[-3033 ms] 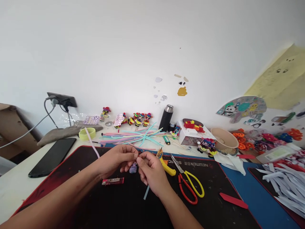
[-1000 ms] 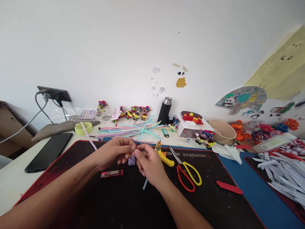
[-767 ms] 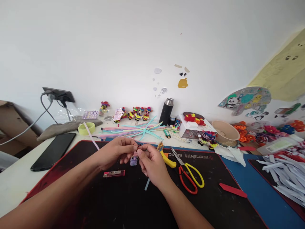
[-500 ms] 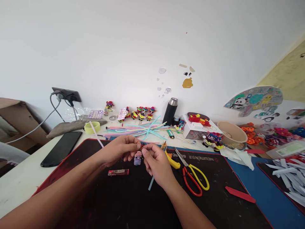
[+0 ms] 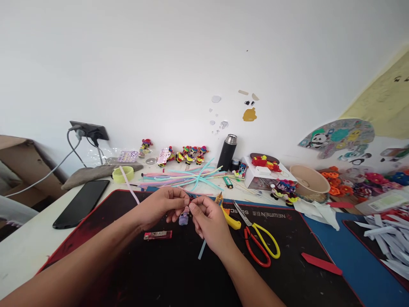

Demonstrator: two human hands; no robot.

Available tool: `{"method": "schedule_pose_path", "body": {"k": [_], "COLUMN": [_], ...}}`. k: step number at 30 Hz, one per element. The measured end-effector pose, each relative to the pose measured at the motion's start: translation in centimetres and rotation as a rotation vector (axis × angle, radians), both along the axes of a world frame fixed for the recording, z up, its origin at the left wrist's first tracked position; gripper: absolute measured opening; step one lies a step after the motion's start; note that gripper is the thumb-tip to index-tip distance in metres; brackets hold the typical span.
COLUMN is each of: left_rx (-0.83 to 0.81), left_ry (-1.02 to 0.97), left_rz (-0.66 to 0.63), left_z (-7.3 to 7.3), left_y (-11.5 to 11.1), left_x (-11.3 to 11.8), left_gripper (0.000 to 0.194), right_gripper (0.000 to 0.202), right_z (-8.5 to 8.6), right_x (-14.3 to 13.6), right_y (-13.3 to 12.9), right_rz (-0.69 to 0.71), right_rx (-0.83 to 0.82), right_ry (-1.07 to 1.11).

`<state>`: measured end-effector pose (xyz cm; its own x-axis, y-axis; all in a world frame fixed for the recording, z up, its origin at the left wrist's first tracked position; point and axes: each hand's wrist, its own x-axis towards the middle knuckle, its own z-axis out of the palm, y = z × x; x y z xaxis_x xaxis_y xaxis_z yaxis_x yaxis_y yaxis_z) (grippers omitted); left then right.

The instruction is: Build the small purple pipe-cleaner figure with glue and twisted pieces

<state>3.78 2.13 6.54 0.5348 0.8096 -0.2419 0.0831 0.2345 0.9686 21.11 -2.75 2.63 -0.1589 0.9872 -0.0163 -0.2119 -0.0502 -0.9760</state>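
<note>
My left hand [image 5: 166, 206] and my right hand [image 5: 207, 217] meet over the black mat [image 5: 179, 273], fingertips pinched close together. What they pinch is too small to make out. Just beneath the fingertips is a small purple and pink figure [image 5: 183, 218]; its upper part is hidden by the fingers. A pale blue strip [image 5: 202, 250] sticks out below my right hand. On the mat to the lower left lies a pink lighter [image 5: 157, 235]. A yellow-handled tool [image 5: 233, 221] and scissors [image 5: 259, 237] with red and yellow handles lie to the right.
Pastel strips [image 5: 191, 175], small colourful figures [image 5: 191, 155], a black flask [image 5: 227, 152] and a white box [image 5: 265, 175] stand or lie along the back. A phone [image 5: 81, 204] is at the left. A red strip [image 5: 321, 263] and white paper pieces [image 5: 391, 238] are at the right.
The view has shifted slightly, so the scene sits a little lower. Both hands keep their pinched pose, with only slight finger movement.
</note>
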Motion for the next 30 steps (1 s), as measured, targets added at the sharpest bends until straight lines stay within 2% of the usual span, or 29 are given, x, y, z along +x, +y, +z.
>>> {"method": "schedule_pose_path", "body": {"k": [7, 17, 23, 30], "left_rx": [-0.002, -0.11, -0.066, -0.008], "left_ry": [-0.028, -0.19, -0.164, -0.113], "left_rz": [0.013, 0.095, 0.103, 0.091], "left_z": [-0.5, -1.0, -0.7, -0.6], "left_y": [-0.1, -1.0, -1.0, -0.7], "left_x": [0.3, 1.4, 1.3, 0.9], "left_gripper": [0.036, 0.045, 0.048, 0.046], "right_gripper": [0.047, 0.051, 0.054, 0.048], "right_z": [-0.5, -0.4, -0.3, 0.5], "right_x": [-0.1, -0.2, -0.2, 0.2], "right_y": [0.0, 0.1, 0.1, 0.0], "right_rz": [-0.004, -0.042, -0.028, -0.037], "right_rx": [0.002, 0.01, -0.002, -0.009], "right_ry": [-0.014, -0.006, 0.001, 0.019]}}
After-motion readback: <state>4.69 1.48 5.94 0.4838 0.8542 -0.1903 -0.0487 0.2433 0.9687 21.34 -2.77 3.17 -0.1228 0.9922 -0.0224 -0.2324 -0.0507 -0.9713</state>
